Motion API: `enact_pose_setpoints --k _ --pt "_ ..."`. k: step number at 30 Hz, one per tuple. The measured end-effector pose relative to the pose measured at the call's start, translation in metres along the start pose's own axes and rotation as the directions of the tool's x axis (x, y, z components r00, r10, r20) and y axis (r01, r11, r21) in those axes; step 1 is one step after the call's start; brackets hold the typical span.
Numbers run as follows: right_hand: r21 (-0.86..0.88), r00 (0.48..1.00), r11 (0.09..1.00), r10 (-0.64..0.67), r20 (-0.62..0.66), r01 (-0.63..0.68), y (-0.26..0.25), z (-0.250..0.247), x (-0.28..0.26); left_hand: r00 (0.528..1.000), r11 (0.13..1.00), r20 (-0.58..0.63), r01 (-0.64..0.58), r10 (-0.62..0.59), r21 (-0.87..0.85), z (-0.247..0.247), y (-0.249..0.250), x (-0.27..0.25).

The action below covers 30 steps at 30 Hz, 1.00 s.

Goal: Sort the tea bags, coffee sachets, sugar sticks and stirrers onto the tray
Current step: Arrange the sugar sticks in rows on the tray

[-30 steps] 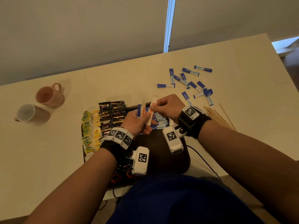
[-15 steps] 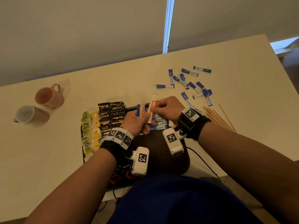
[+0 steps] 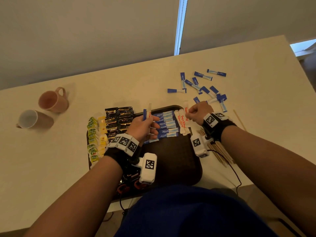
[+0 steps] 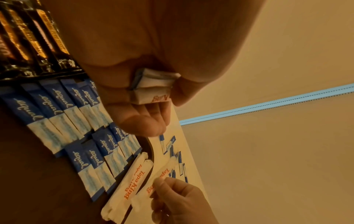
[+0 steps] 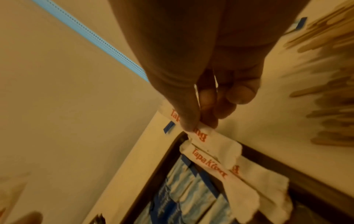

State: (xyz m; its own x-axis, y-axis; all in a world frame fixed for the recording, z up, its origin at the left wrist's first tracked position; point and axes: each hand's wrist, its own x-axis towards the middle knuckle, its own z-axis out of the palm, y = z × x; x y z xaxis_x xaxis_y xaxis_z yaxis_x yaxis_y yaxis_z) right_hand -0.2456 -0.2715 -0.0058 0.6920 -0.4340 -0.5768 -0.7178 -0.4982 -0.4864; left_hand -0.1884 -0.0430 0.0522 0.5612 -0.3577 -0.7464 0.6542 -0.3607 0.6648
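Observation:
A dark tray (image 3: 172, 161) holds tea bags (image 3: 95, 134) at its left, black coffee sachets (image 3: 119, 117), a row of blue sugar sticks (image 3: 166, 124) and two white Tapa King sticks (image 3: 181, 122). My left hand (image 3: 145, 124) grips a blue stick and a white stick (image 3: 149, 111) upright; their lower ends show in the left wrist view (image 4: 153, 86). My right hand (image 3: 198, 112) pinches another white Tapa King stick (image 3: 186, 112) (image 5: 201, 134) over the tray's far right corner, beside the white ones lying there.
Several loose blue sugar sticks (image 3: 203, 86) are scattered on the table beyond the tray. Wooden stirrers (image 3: 220, 151) lie right of the tray under my right wrist. A pink mug (image 3: 53, 100) and a white-lined mug (image 3: 32, 119) lie at the left.
My right hand has drawn one white stick out of the left hand's bundle and carried it right to the tray's far right corner. The left hand has lowered slightly with two sticks.

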Motion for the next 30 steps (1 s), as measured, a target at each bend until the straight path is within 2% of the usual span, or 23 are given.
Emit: enact_pose_setpoints --k 4,14,19,24,30 --pt "-0.09 0.996 0.996 0.007 0.088 0.001 -0.003 0.01 0.0 1.0 1.0 0.002 0.003 -0.003 0.016 0.001 -0.002 -0.001" --pt "-0.307 0.998 0.951 -0.035 0.043 0.047 -0.01 0.023 0.007 1.0 1.0 -0.009 0.026 -0.026 -0.007 -0.001 -0.005 -0.003" --pt "-0.319 0.982 0.929 -0.179 0.054 0.187 -0.011 0.026 0.002 1.0 1.0 -0.006 0.02 -0.02 -0.002 -0.001 -0.005 -0.003" --pt "-0.402 0.973 0.887 -0.188 0.135 0.227 -0.008 0.027 -0.004 0.999 0.999 0.002 0.032 -0.032 -0.011 -0.001 -0.006 -0.003" --pt "-0.397 0.975 0.891 -0.188 0.122 0.221 -0.008 0.026 -0.007 0.999 0.999 0.009 0.036 -0.036 -0.016 -0.001 -0.006 -0.005"
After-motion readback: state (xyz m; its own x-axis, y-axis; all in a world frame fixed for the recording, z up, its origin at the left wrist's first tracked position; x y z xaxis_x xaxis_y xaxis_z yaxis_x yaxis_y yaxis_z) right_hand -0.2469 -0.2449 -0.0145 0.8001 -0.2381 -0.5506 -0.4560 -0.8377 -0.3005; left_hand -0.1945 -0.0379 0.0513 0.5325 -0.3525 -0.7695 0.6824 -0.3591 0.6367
